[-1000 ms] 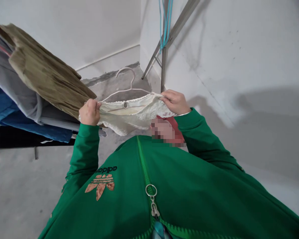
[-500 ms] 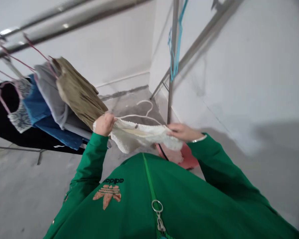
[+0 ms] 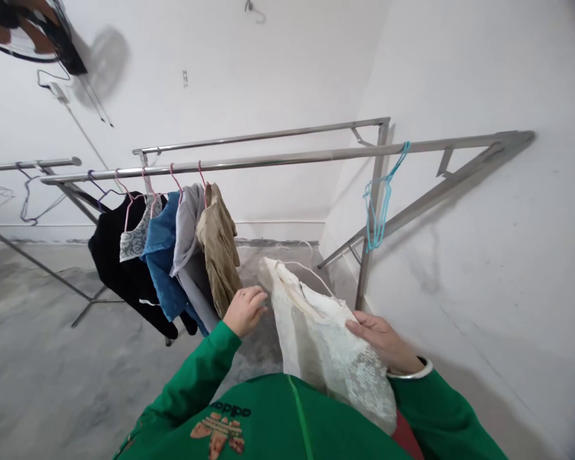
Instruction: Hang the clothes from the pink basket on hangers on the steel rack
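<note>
A white lace garment (image 3: 319, 338) is draped over a pale hanger (image 3: 311, 267), whose hook points up and away from me. My right hand (image 3: 383, 338) grips the garment at its right shoulder, thumb on top. Just left of the garment's other shoulder is my left hand (image 3: 244, 311), apart from the cloth, its fingers loosely bent and parted with nothing in them. Part of the garment's lower end is hidden by my green jacket.
A metal clothes rack (image 3: 278, 160) spans ahead. From it hang a khaki garment (image 3: 218, 239), a grey one, a blue shirt (image 3: 163, 255), and black clothing (image 3: 119, 236) at left. Blue hangers (image 3: 381, 204) dangle at right. A wall fan (image 3: 33, 32) is upper left.
My left hand has let go of the garment's left shoulder. The garment now slants, left end farther away, and hangs more spread out. My view has tilted up to show the rack.
</note>
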Demonstrator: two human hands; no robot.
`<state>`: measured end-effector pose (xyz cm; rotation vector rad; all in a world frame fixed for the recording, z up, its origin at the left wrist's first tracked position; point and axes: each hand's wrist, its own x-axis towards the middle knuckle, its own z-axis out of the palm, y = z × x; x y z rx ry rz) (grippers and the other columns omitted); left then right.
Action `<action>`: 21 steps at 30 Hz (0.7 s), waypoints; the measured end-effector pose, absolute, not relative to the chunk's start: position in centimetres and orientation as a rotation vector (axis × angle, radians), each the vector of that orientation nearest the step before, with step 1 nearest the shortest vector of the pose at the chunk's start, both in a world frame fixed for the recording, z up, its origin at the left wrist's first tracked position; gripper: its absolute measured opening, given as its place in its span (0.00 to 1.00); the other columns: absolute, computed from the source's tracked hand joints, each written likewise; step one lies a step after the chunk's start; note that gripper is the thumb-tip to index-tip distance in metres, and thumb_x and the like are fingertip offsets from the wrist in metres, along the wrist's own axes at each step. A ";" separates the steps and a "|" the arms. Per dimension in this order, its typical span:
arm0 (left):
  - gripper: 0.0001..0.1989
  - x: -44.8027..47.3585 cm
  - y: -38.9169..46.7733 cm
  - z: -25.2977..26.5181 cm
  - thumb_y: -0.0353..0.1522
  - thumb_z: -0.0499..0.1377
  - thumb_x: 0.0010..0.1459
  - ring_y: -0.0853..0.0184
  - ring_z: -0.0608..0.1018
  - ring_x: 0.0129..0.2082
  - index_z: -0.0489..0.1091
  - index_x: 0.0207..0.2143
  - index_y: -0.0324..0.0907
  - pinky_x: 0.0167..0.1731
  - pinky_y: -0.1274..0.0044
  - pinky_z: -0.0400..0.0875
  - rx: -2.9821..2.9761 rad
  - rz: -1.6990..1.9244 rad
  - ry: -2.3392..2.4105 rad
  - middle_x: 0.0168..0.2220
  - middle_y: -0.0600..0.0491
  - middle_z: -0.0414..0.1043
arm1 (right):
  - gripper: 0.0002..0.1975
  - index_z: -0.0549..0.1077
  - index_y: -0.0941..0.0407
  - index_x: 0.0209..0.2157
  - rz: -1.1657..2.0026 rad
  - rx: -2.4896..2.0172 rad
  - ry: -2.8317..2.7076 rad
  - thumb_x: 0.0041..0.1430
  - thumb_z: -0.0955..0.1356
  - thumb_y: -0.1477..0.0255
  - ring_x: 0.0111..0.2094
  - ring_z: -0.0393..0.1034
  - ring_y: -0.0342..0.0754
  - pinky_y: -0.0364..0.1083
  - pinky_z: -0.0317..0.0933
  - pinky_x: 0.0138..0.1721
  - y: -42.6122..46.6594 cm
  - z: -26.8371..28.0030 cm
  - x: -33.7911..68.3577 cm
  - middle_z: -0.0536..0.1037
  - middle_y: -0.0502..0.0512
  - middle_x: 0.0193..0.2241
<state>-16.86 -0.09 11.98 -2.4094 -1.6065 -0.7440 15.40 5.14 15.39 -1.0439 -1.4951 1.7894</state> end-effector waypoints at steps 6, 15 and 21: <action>0.13 -15.6 -4.0 9.4 0.31 0.50 0.63 0.59 0.77 0.44 0.67 0.48 0.40 0.39 0.69 0.73 -2.540 -0.677 -1.697 0.47 0.41 0.72 | 0.22 0.76 0.57 0.25 1.489 -0.955 -1.612 0.40 0.73 0.52 0.27 0.68 0.48 0.46 0.62 0.29 8.4 18.8 9.1 0.76 0.53 0.23; 0.12 -16.3 -6.9 8.2 0.31 0.50 0.62 0.60 0.78 0.42 0.66 0.47 0.43 0.38 0.70 0.73 -2.617 -0.556 -1.820 0.47 0.45 0.72 | 0.17 0.66 0.57 0.20 1.254 -0.769 -1.590 0.44 0.69 0.57 0.24 0.60 0.43 0.43 0.55 0.27 15.1 24.3 -3.3 0.66 0.49 0.18; 0.12 -17.9 -8.4 7.1 0.29 0.50 0.61 0.60 0.78 0.40 0.66 0.46 0.43 0.38 0.69 0.75 -2.545 -0.602 -1.902 0.46 0.44 0.72 | 0.15 0.56 0.55 0.17 1.023 -0.809 -1.694 0.51 0.64 0.66 0.22 0.49 0.38 0.42 0.45 0.25 17.6 26.4 -9.8 0.54 0.45 0.16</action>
